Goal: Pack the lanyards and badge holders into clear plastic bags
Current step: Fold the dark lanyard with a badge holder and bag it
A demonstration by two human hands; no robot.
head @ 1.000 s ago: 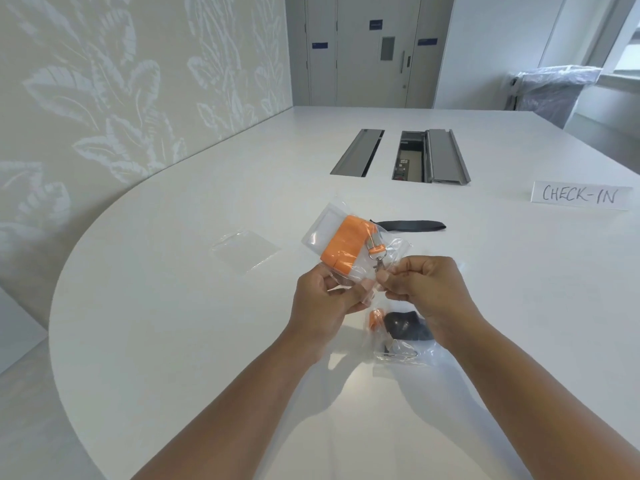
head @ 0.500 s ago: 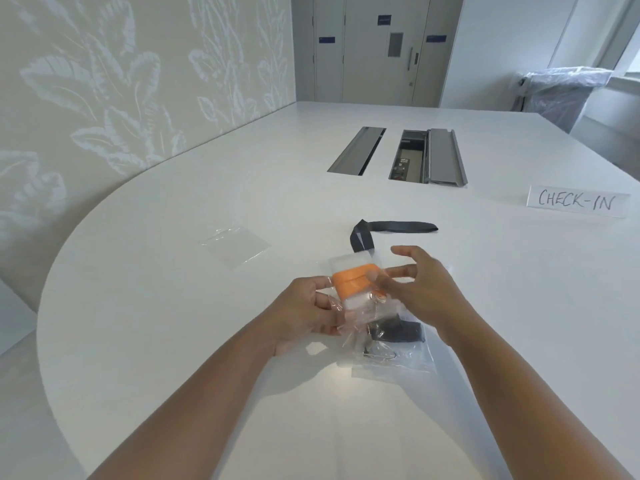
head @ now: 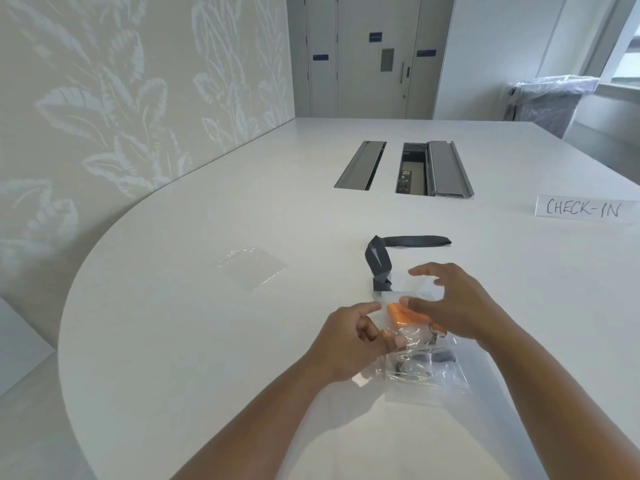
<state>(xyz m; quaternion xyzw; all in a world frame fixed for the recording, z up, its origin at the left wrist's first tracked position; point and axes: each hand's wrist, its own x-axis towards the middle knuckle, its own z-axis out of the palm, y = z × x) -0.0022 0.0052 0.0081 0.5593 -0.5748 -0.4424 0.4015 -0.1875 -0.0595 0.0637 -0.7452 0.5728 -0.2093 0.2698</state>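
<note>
White surface [head: 173, 341]: orange lanyard bag [head: 398, 315] lies on second packed bag [head: 433, 372]. My left hand [head: 349, 344] pinches its edge, right hand [head: 460, 306] spread open above. Grey lanyard [head: 377, 258] and empty bag [head: 251, 268] not yet packed.

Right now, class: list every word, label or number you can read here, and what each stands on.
"CHECK-IN": handwritten on the white card on the table.
Blue door labels: too blurred to read.
Nothing else legible.
</note>
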